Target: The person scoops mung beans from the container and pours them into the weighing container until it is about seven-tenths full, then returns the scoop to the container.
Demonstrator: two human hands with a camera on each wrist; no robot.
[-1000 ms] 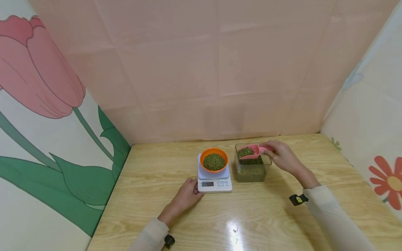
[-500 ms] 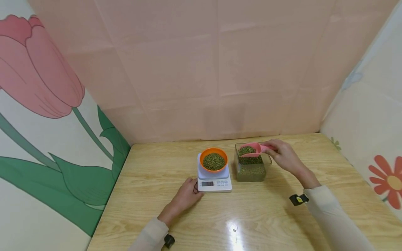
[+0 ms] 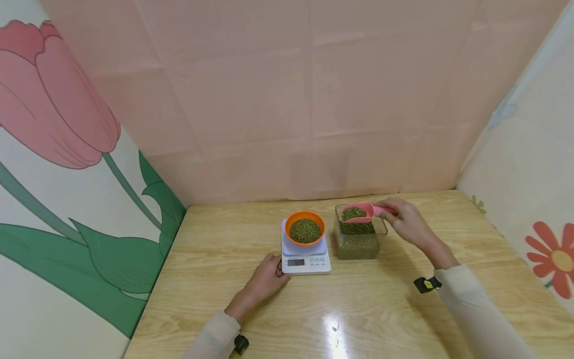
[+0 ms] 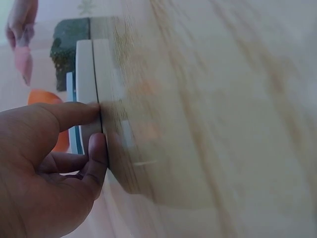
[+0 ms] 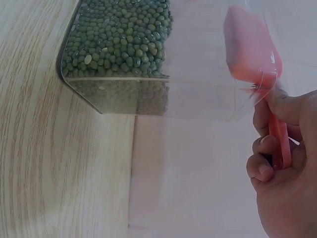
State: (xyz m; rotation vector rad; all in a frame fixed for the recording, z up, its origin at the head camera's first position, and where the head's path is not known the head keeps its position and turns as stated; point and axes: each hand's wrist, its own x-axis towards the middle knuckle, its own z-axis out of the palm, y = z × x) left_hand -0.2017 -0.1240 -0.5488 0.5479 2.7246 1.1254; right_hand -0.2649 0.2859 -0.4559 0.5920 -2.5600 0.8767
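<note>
My right hand grips the handle of a pink scoop heaped with mung beans. The scoop is tilted little and overlaps the top of a clear square container. In the right wrist view, more mung beans fill the container's lower part, and my fingers wrap the scoop's handle. My left hand holds the front left corner of a white kitchen scale; the left wrist view shows fingertips against its edge. An orange bowl of mung beans sits on the scale.
The container stands on the wooden table just right of the scale. A pink covering hangs behind the table, and flower-patterned panels flank it. A few small specks lie near the table's front.
My right hand has lifted the loaded scoop slightly within the container's opening, up toward its rim. The left hand, scale and bowl stay in place.
</note>
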